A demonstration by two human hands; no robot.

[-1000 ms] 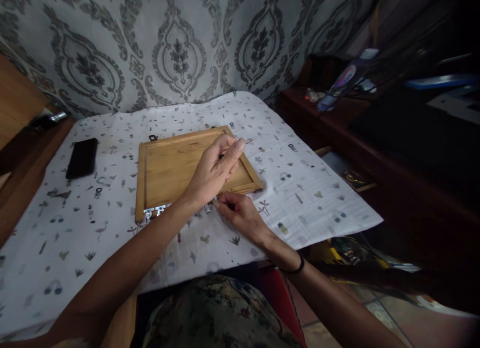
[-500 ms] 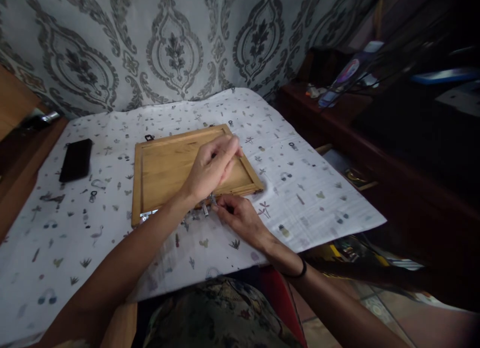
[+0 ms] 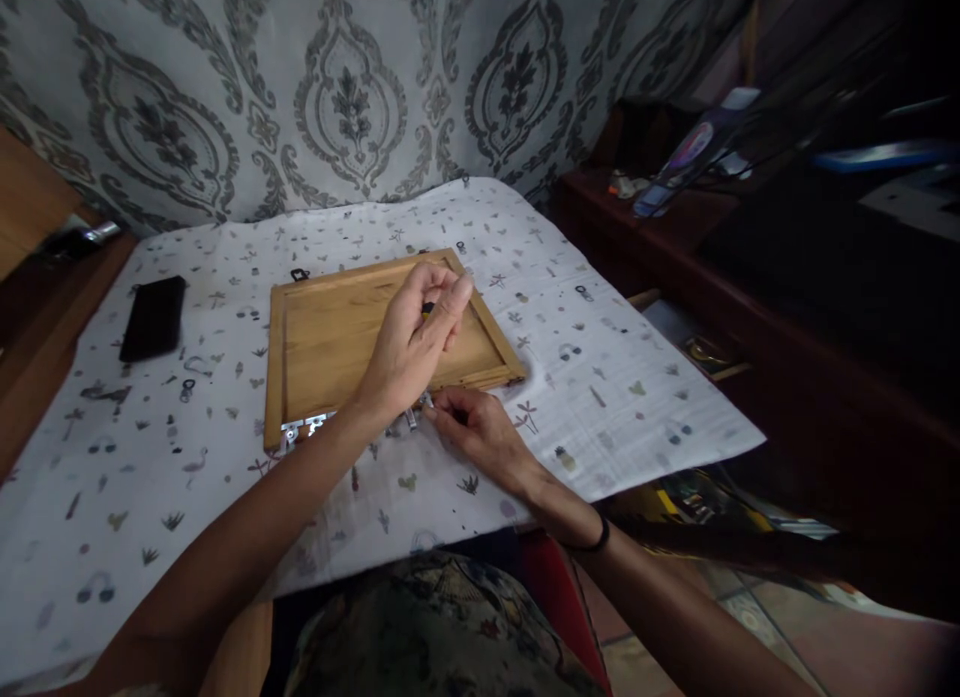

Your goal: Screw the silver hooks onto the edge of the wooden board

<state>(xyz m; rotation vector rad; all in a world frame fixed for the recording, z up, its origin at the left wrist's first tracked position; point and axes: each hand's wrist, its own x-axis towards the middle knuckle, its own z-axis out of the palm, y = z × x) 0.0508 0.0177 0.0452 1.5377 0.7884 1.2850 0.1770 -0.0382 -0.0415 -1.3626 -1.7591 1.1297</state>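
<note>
A framed wooden panel [image 3: 330,347] lies on the patterned white cloth. My left hand [image 3: 424,327] is closed in a fist above the panel's near right part, wrapped round a screwdriver [image 3: 428,309]; only a bit of its black-and-yellow handle shows. My right hand [image 3: 476,427] rests at the panel's near edge, thumb and fingertips pinched on a small metal piece [image 3: 427,400]. Silvery metal hinge plates [image 3: 304,426] sit along the near left edge, partly hidden by my left forearm. Another metal bit [image 3: 410,418] sticks out near my right fingertips.
A black phone [image 3: 154,319] lies on the cloth at left. A dark metal clasp [image 3: 300,275] shows at the panel's far edge. On the right, a dark red desk [image 3: 675,237] bears a bottle [image 3: 694,152], with an open drawer [image 3: 697,342] below. Wooden furniture [image 3: 45,307] borders the left.
My left hand has turned and shifted slightly left, so some of the handle now shows. Its forearm has uncovered more of the hinge plates. My right hand stays almost still.
</note>
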